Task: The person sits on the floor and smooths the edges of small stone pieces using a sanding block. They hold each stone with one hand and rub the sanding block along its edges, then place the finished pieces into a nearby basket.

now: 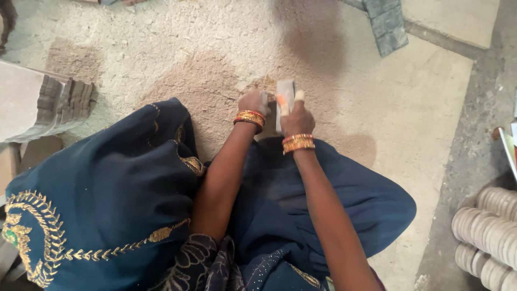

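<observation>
Floor [409,108]: pale, dusty stone slab covered in fine powder, with a darker brownish patch spreading around the work spot and another at upper left.
Clothing [107,188]: dark blue cloth with gold embroidery, draped over the knees of the seated person and filling the lower left of the view.
Stone stack, left [59,105]: a pile of grey, ridged carved pieces lying at the left edge, well apart from the hands.
Discs, right [493,229]: rows of pale round pieces stacked on edge at the lower right corner, untouched.
Grey slab, top [385,24]: a dark grooved piece lying at the upper right, far from the work.
Block [285,97]: a small grey rectangular block, standing on the floor in the middle of the brown patch, directly ahead of the knees.
Right hand [296,116]: closed around the block from the near side, with pale wrapping on two fingertips; orange and gold bangles on the wrist.
Left hand [253,102]: curled into a fist just beside the block on its left, low on the floor; whether it holds anything, I cannot tell. Bangles on the wrist.
Progress, judged: the powder and the stained patch suggest rubbing of the block against the floor is well under way; the block's faces are too small to judge for finish.
</observation>
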